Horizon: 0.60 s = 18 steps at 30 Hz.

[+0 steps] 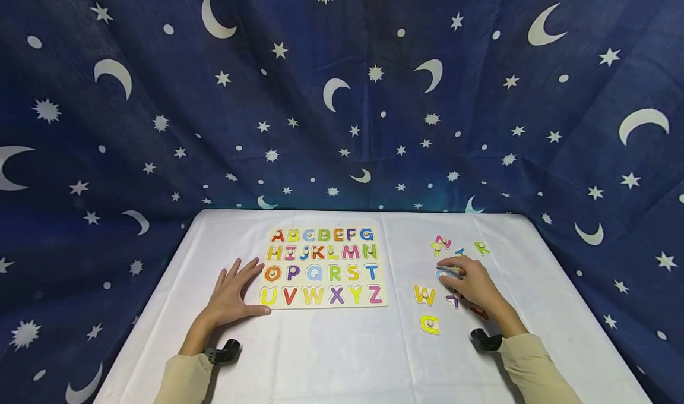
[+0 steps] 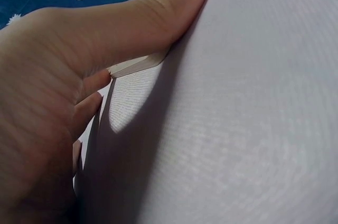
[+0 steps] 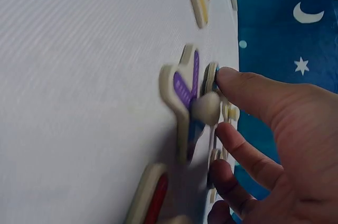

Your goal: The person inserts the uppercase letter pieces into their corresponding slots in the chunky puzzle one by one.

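The letter piece [image 1: 445,274] under the right hand [image 1: 472,285] is pale with a blue face, possibly a round letter; fingers cover most of it, so its identity cannot be told. It lies flat on the desk [image 1: 342,356], to the right of the puzzle board [image 1: 323,267] and well apart from it, among other loose letters.

Step in hand, as judged: taking hold of one loose piece. The right hand's fingertips are curled down onto the piece; the right wrist view shows thumb and fingers [image 3: 248,89] closing about small knobs, but a firm pinch is not confirmed. The next move calls for a secure hold on the knob, a clean lift clear of the neighbours, and a match to the right slot.

The left hand [image 1: 232,294] lies flat, fingers spread and straight, thumb against the board's lower left corner, holding nothing.

Adjacent loose pieces: purple letter [image 1: 453,300] touching the right hand's fingers, yellow W [image 1: 424,294], yellow piece [image 1: 430,324], red piece [image 1: 479,313] partly hidden under the wrist, green R [image 1: 481,248], and a cluster [image 1: 441,245] further back.

The board shows printed letters A to Z; which slots are filled cannot be told.
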Each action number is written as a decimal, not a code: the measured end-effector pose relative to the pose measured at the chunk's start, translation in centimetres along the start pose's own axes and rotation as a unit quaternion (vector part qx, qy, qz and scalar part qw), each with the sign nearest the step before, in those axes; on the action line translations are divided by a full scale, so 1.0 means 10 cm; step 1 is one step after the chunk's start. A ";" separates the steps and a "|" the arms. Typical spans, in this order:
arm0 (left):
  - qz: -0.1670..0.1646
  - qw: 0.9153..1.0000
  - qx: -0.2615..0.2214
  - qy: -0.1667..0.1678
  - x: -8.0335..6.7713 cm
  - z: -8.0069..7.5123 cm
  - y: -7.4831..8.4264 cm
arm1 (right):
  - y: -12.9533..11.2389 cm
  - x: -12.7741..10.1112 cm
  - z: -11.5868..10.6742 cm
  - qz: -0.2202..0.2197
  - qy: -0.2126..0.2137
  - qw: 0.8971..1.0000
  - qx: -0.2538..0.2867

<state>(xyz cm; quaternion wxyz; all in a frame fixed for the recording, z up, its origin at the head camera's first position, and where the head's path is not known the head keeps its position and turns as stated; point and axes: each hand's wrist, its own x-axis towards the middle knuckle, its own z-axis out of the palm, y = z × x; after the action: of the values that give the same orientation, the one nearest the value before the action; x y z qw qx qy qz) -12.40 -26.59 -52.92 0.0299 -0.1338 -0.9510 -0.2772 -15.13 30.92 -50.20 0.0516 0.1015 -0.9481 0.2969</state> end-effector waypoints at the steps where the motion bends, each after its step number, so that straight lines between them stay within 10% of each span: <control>1: 0.001 1.000 -0.001 0.001 0.00 0.00 0.00 | 0.02 -0.01 -0.01 -0.003 0.002 1.000 0.002; 18: -0.010 1.000 0.003 -0.016 0.01 -0.02 0.00 | 0.09 -0.05 0.00 -0.006 0.017 1.000 0.018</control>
<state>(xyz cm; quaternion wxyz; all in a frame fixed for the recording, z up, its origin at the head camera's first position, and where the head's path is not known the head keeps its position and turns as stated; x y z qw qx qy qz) -12.45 -26.69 -52.77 0.0120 -0.1286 -0.9535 -0.2722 -14.82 31.71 -50.75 0.0676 0.1026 -0.9409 0.3156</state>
